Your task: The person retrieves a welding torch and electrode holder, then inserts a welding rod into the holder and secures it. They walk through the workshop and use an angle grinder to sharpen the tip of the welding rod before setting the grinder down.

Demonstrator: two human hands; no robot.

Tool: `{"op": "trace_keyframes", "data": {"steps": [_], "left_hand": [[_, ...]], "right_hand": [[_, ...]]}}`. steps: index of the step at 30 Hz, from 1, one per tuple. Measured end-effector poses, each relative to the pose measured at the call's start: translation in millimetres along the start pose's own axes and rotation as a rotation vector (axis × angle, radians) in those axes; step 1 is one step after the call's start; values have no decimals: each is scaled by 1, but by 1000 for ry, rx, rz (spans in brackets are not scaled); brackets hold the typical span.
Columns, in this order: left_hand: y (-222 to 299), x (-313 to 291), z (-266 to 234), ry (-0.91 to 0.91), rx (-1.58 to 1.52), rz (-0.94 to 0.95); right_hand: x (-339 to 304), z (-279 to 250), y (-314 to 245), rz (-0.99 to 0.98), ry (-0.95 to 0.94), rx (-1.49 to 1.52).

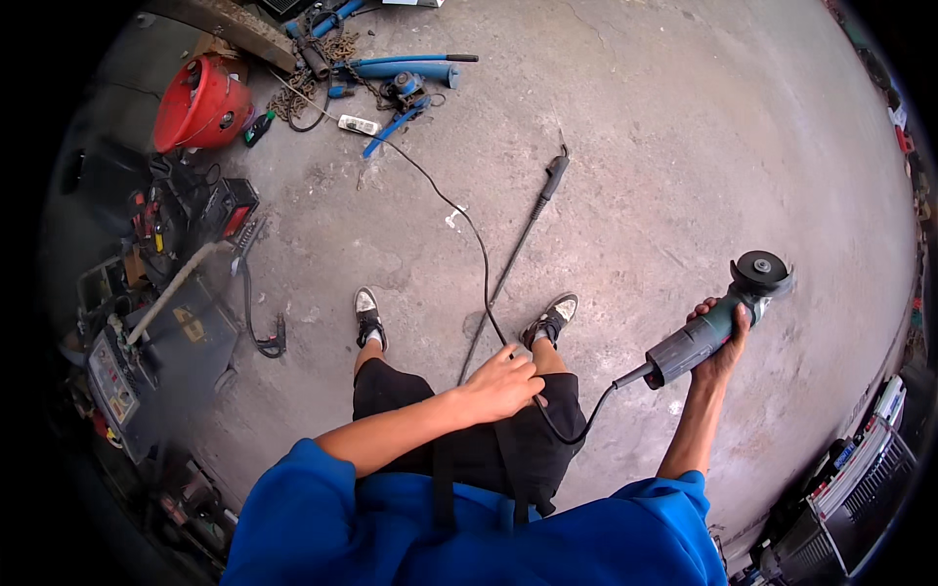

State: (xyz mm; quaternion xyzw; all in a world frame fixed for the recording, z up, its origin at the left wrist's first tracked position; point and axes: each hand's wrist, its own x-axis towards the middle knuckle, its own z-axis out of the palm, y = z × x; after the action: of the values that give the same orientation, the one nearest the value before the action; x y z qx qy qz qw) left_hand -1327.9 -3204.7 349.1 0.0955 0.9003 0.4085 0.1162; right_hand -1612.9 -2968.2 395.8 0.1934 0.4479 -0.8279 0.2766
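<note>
My right hand (725,337) is wrapped round the body of an angle grinder (699,337), green and grey with a dark disc (761,267) at its far end. The disc faces up. From the grinder's rear a black power cord (576,438) loops down and back to my left hand (503,384), which is closed on it in front of my shorts. Beyond that hand the cord (469,223) runs away over the floor to a white power strip (360,125). A welding torch (555,176) on a dark cable lies on the concrete ahead, touched by neither hand.
A red bucket-like container (202,105), rusty chains (339,47) and blue metal tools (405,68) lie at the far left. Nearer on that side stand a dark machine with a panel (115,376) and a black clamp (274,337). A dark slatted unit (879,479) is at the lower right.
</note>
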Motion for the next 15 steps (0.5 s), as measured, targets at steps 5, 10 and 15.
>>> {"op": "trace_keyframes", "data": {"steps": [5, 10, 15], "left_hand": [[3, 184, -3, 378, 105, -351], [-29, 191, 17, 309, 157, -743], [-64, -44, 46, 45, -293, -1522]], "right_hand": [[56, -55, -185, -160, 50, -365], [150, -50, -286, -384, 127, -736], [227, 27, -273, -654, 210, -1399]]}}
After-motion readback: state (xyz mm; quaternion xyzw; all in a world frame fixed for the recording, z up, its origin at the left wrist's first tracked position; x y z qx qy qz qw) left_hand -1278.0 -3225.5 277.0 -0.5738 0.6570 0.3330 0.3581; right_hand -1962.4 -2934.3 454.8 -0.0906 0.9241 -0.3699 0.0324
